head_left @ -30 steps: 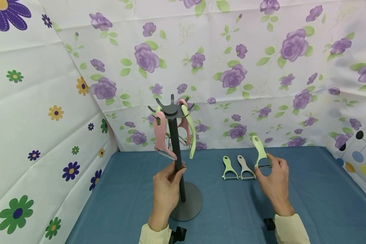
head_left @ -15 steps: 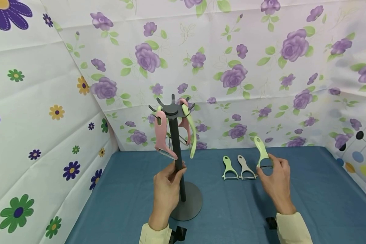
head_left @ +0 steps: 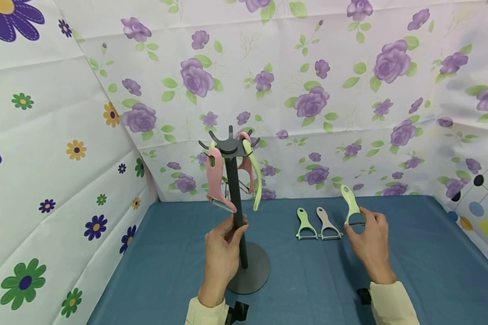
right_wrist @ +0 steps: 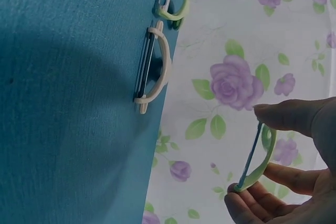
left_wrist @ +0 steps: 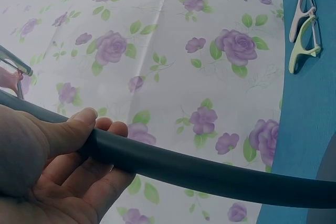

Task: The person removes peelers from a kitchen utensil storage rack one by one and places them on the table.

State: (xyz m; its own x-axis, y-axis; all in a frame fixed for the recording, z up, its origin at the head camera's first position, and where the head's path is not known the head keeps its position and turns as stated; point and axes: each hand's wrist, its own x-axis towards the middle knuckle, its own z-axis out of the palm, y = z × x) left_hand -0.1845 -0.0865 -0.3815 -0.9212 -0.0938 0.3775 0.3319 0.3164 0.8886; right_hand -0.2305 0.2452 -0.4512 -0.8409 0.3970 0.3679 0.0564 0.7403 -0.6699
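My left hand (head_left: 222,257) grips the dark post (head_left: 236,194) of a round-based stand, thumb and fingers around it; the left wrist view shows the same hold on the post (left_wrist: 173,163). Pink peelers (head_left: 214,176) and a green peeler (head_left: 255,180) hang from the stand's hooks. At the right, my right hand (head_left: 370,241) pinches a light green peeler (head_left: 350,201) by its blade end, handle pointing up. In the right wrist view the thumb and fingers hold both ends of that peeler's head (right_wrist: 262,163).
A green peeler (head_left: 304,222) and a whitish peeler (head_left: 326,222) lie side by side on the blue cloth (head_left: 301,280), between the stand and my right hand. Behind stands a flowered cloth wall (head_left: 276,104); another patterned wall (head_left: 65,180) is at the left.
My right hand has moved slightly to the right with the green peeler, which sits a little lower. My left hand keeps its hold on the post.
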